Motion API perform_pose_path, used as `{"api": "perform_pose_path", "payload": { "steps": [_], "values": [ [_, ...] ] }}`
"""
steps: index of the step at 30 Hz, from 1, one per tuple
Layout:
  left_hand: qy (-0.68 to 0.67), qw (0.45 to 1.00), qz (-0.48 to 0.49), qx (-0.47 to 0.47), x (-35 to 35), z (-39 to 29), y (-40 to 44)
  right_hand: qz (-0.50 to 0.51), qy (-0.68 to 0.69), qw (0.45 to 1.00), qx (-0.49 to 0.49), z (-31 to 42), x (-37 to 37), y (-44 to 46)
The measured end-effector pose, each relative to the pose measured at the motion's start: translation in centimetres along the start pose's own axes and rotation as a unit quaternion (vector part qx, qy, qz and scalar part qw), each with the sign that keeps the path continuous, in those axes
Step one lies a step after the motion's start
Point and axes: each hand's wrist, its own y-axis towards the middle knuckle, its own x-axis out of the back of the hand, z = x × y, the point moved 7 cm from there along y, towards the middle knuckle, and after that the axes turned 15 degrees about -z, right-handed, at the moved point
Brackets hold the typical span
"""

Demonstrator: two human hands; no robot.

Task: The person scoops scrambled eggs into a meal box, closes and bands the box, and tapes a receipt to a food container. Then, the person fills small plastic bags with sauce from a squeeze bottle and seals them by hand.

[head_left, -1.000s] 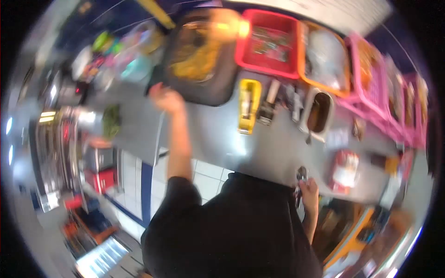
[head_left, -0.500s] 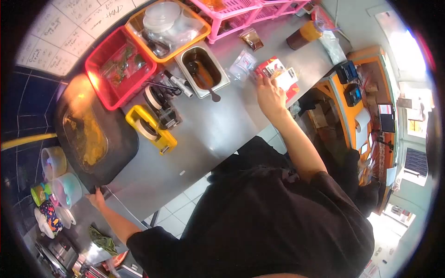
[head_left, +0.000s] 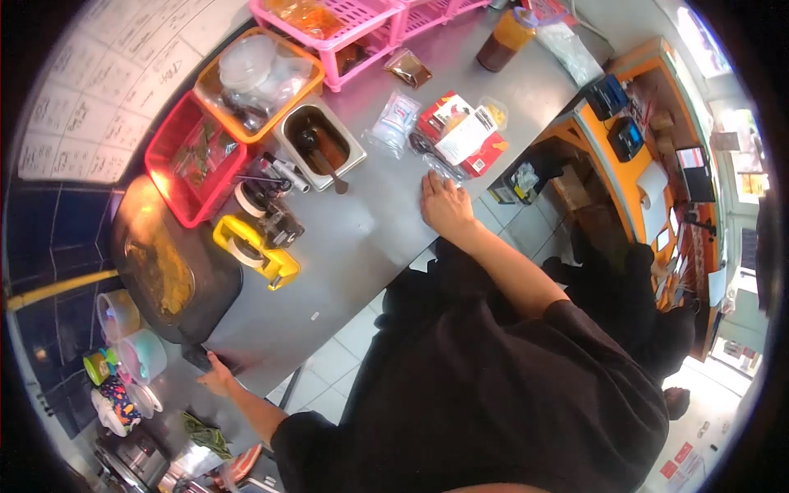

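My right hand [head_left: 448, 207] rests on the steel counter near its front edge, fingers flat and apart, nothing visibly held. Just beyond its fingertips lie a clear plastic packet [head_left: 448, 167] and a red box [head_left: 490, 154] with white paper on top. My left hand [head_left: 217, 377] is at the near left, its fingers closed at a dark flat object [head_left: 197, 357] I cannot identify. That object sits by the lower end of a large dark pan [head_left: 220, 300] with yellow-brown residue in it.
A yellow tape dispenser [head_left: 278, 267], a metal container [head_left: 355, 154] with a ladle, a red basket [head_left: 194, 215] and an orange basket [head_left: 261, 128] line the counter's back. A pink rack [head_left: 333, 70] and a sauce bottle [head_left: 501, 48] stand farther off. Plastic tubs [head_left: 141, 357] are at left.
My right hand has drawn back from the red box to the counter's front edge. My left hand has shifted slightly away from the pan; the dark object beside it shows more. The view has turned somewhat.
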Motion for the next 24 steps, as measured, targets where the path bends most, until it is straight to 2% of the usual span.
{"api": "perform_pose_path", "payload": {
  "steps": [1,3,4,5,7,8,9,10,11,12,13,14,15,17,18,19,22,23,24],
  "values": [
    [0.000,1.000,-0.009,-0.007,0.0,0.6,-1.0,-0.012,0.045,0.999,0.005,-0.4,0.8,0.4],
    [-0.094,0.992,-0.055,0.062,0.7,2.2,-3.5,-0.040,0.123,0.991,0.026,-1.0,2.7,0.5],
    [-0.113,0.987,-0.022,0.117,2.4,2.0,-5.7,-0.046,0.130,0.990,0.022,-1.7,2.7,0.1],
    [-0.132,0.976,0.011,0.171,5.0,1.4,-9.2,-0.030,0.189,0.980,0.061,-1.7,2.4,-0.7],
    [-0.278,0.949,-0.076,0.128,9.8,-0.3,-16.5,0.008,0.317,0.942,0.112,-3.2,3.0,-2.2],
    [-0.314,0.939,-0.098,0.098,7.3,1.4,-18.3,0.003,0.320,0.940,0.115,-5.1,3.5,-2.4],
    [-0.347,0.927,-0.119,0.071,5.3,3.0,-20.6,-0.092,0.354,0.928,0.076,-8.0,4.9,-2.2],
    [-0.387,0.914,-0.083,0.086,7.8,0.9,-25.2,-0.182,0.386,0.903,0.038,-11.3,6.3,-2.3],
    [-0.424,0.899,-0.048,0.100,12.4,-3.4,-31.7,-0.176,0.358,0.916,-0.049,-15.3,5.7,-1.6],
    [-0.389,0.909,-0.001,0.147,13.7,-5.6,-36.1,-0.167,0.328,0.920,-0.138,-19.5,4.9,-0.6],
    [-0.504,0.849,0.045,0.150,15.2,-8.9,-40.5,-0.160,0.299,0.928,-0.156,-22.7,5.1,0.7],
    [-0.510,0.835,0.077,0.193,17.1,-11.9,-44.8,-0.153,0.269,0.935,-0.172,-25.8,4.8,2.3],
    [-0.547,0.816,0.131,0.134,14.0,-12.5,-47.2,-0.153,0.284,0.936,-0.139,-27.7,3.3,3.7],
    [-0.528,0.823,0.197,0.066,18.3,-18.5,-52.9,-0.147,0.309,0.936,-0.087,-29.3,1.3,6.6],
    [-0.572,0.797,0.194,-0.022,20.1,-21.1,-54.3,-0.131,0.300,0.943,-0.053,-29.0,0.7,7.9],
    [-0.542,0.822,0.144,-0.101,19.8,-22.0,-55.2,-0.116,0.291,0.950,-0.020,-28.5,0.0,8.8],
    [-0.460,0.873,0.109,-0.120,22.2,-26.8,-55.8,-0.082,0.337,0.938,0.009,-27.6,-2.6,10.7],
    [-0.389,0.903,0.091,-0.155,22.0,-27.9,-55.5,-0.078,0.345,0.935,0.021,-27.1,-2.4,10.8],
    [-0.316,0.926,0.074,-0.190,21.7,-28.8,-55.3,-0.079,0.360,0.929,-0.034,-27.4,-2.0,10.5]
  ]
}}
